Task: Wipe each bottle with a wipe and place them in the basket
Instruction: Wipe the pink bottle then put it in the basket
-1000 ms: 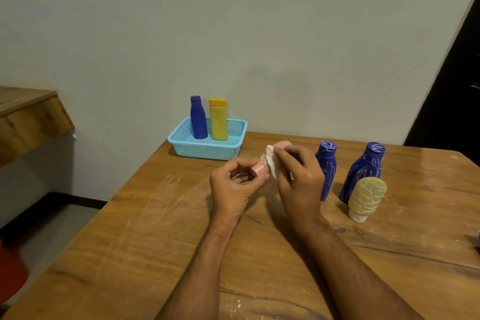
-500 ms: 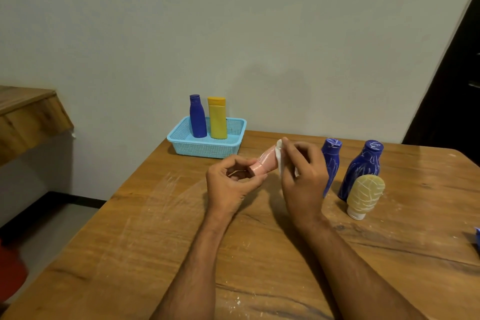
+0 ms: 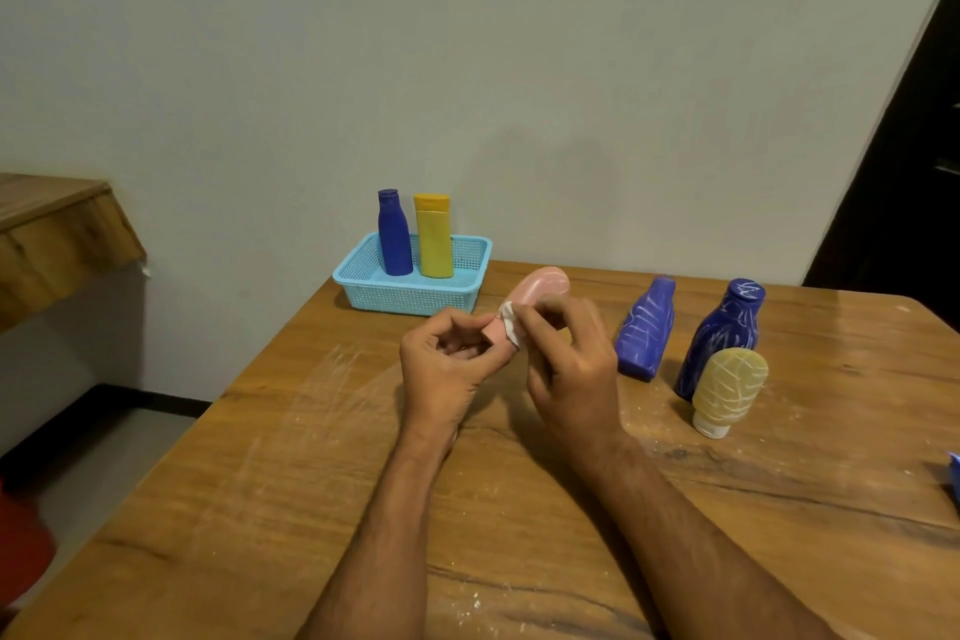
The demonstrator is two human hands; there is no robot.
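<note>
My left hand [image 3: 447,369] grips the cap end of a small pink bottle [image 3: 540,287], which is held above the table and tilted up to the right. Against the bottle's lower part, my right hand [image 3: 571,369] pinches a white wipe [image 3: 510,325]. A light blue basket [image 3: 410,288] at the table's far edge holds an upright blue bottle [image 3: 394,234] and a yellow bottle [image 3: 434,237]. To the right on the table stand two blue bottles streaked with white, one nearer me [image 3: 647,327] and one further right [image 3: 724,335], and a cream bottle [image 3: 727,392] on its cap.
The wooden table [image 3: 311,483] carries white powder smears and crumbs. A blue object [image 3: 955,476] shows at the right edge. A wooden ledge [image 3: 52,229] juts from the wall at left, and a dark doorway [image 3: 909,172] is at right.
The wipe in my right hand has slid down the pink bottle from its top toward the cap end. The bottle's rounded end now shows bare above my fingers.
</note>
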